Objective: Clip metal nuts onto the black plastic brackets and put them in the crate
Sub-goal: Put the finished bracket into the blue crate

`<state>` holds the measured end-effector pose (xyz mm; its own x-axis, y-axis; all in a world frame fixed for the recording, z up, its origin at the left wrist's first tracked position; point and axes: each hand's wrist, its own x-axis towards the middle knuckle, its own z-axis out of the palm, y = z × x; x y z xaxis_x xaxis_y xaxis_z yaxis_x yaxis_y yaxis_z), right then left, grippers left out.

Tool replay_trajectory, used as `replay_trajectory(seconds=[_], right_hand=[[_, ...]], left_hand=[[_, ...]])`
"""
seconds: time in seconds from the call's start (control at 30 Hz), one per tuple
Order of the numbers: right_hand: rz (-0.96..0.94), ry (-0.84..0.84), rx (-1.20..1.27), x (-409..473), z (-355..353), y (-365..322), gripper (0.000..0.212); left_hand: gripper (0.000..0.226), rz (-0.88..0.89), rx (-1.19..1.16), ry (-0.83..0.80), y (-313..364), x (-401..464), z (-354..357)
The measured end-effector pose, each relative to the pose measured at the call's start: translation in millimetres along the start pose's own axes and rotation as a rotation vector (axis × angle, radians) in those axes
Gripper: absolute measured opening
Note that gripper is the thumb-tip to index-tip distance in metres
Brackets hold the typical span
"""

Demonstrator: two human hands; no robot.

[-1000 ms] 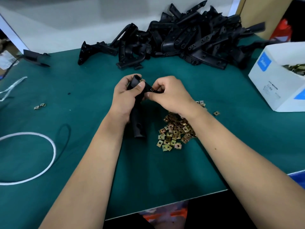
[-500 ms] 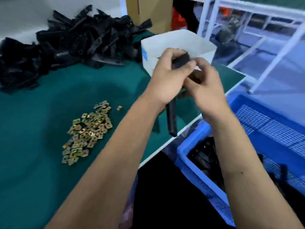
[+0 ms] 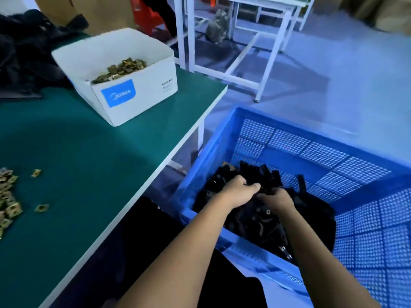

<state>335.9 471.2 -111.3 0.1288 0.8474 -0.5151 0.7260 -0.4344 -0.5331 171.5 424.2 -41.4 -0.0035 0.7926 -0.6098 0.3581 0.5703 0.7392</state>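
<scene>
Where the green table (image 3: 93, 165) ends at its right edge, a blue perforated crate (image 3: 289, 138) stands below table level, and both hands are lowered into it. The left hand (image 3: 239, 191) and the right hand (image 3: 277, 200) meet over a heap of black plastic brackets (image 3: 251, 221) piled against the crate's near-left wall. The fingers of both hands are curled down around dark bracket material at the top of the heap, the left thumb pointing toward the right hand. Which single bracket they hold cannot be separated from the pile, because black lies on black and the frame is blurred. For the same reason the long axis and pointing direction of the held bracket cannot be told. Several brackets at the far edge of the heap stand roughly upright, with their ends pointing up toward the crate's far wall. Small square clips show on some brackets nearer the forearms.

On the table, a loose scatter of metal nuts (image 3: 9, 205) lies at the left border of the view, well apart from the crate. A white cardboard box (image 3: 138, 92) with a blue label stands near the table's far right corner and contains more brass-coloured nuts. Behind the box, a blurred pile of unprocessed black parts (image 3: 24, 52) lies on the table. A white metal frame (image 3: 224, 72) stands on the floor beyond.
</scene>
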Motion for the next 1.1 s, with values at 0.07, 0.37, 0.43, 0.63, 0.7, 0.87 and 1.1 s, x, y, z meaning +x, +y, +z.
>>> replay_trajectory(seconds=[0.07,0.37,0.43,0.63,0.7,0.87,1.1], right_hand=[[0.054,0.037,-0.054,1.4,7.2,4.4,0.041],[-0.565,0.62,0.152,-77.9,-10.2,-129.5,0.015],[-0.813,0.628,0.21,-113.4,-7.5,-177.1,0.016],[-1.36,0.25,0.167,-237.2,72.9,-300.3,0.028],[-1.477,0.084,0.045,-278.7,126.7,-331.3,0.02],[-1.731,-0.274,-0.24,-397.8,265.7,-381.2,0.019],[-1.997,-0.523,-0.505,-551.9,422.7,-431.2,0.008]], left_hand=[[0.039,0.018,-0.001,0.04,-2.0,2.3,-1.9],[0.008,0.641,-0.393,0.314,70.7,-69.9,-77.4],[0.006,0.763,-0.474,0.426,76.2,-102.6,-113.8],[0.01,0.841,-0.666,0.981,9.4,-204.9,-231.5],[0.012,0.778,-0.678,1.229,-40.8,-245.0,-269.6],[0.019,0.414,-0.781,1.764,-183.4,-347.4,-343.5],[0.008,-0.177,-0.696,2.109,-318.5,-459.3,-429.7]])
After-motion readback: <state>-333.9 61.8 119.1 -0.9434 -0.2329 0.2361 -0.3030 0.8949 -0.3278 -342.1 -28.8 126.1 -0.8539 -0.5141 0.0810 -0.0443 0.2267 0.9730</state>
